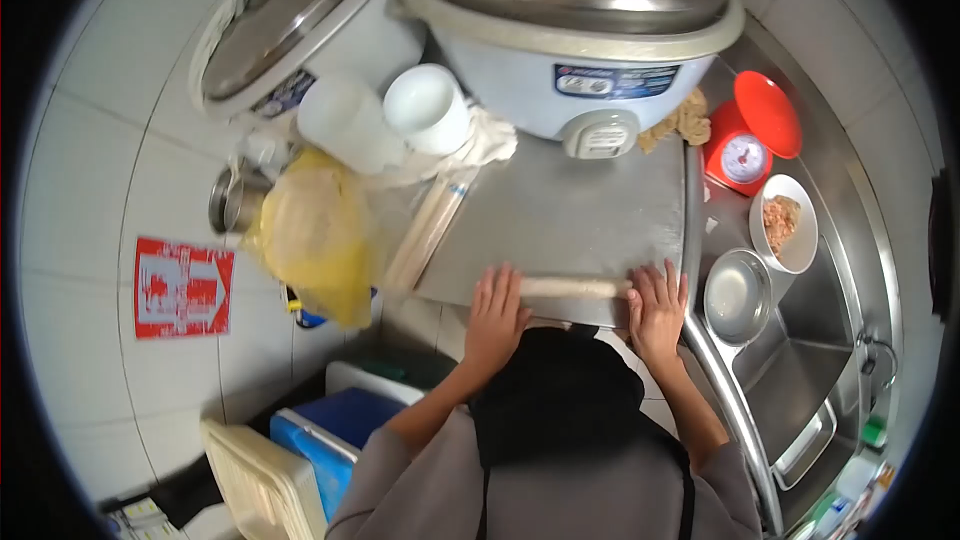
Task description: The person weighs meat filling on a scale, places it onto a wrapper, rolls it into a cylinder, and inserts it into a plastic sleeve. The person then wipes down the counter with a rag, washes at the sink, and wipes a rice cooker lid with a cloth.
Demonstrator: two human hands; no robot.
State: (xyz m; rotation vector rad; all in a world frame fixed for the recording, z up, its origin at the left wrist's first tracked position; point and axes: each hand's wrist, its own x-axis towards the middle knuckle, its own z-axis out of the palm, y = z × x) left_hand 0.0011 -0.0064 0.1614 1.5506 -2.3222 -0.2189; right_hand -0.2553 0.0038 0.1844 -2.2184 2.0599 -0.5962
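Note:
A long, pale, smooth roll (575, 287) lies crosswise near the front edge of the steel counter (590, 205). My left hand (497, 312) covers its left end, fingers over the top and thumb on the near side. Over the right end is my right hand (656, 312), its fingers also laid across the roll. Both ends are hidden under my hands, and I cannot tell what the roll is made of. To the left of my left hand, long pale tube-like pieces (432, 225) lie side by side at the counter's left edge.
Two large cookers, one a rice cooker (565, 50), stand at the back. White containers (427, 110) and a yellow bag (318, 230) are on the left. Right of the counter are a red scale (742, 145), a bowl of minced-looking filling (783, 225), a metal bowl (738, 297) and a sink (800, 380).

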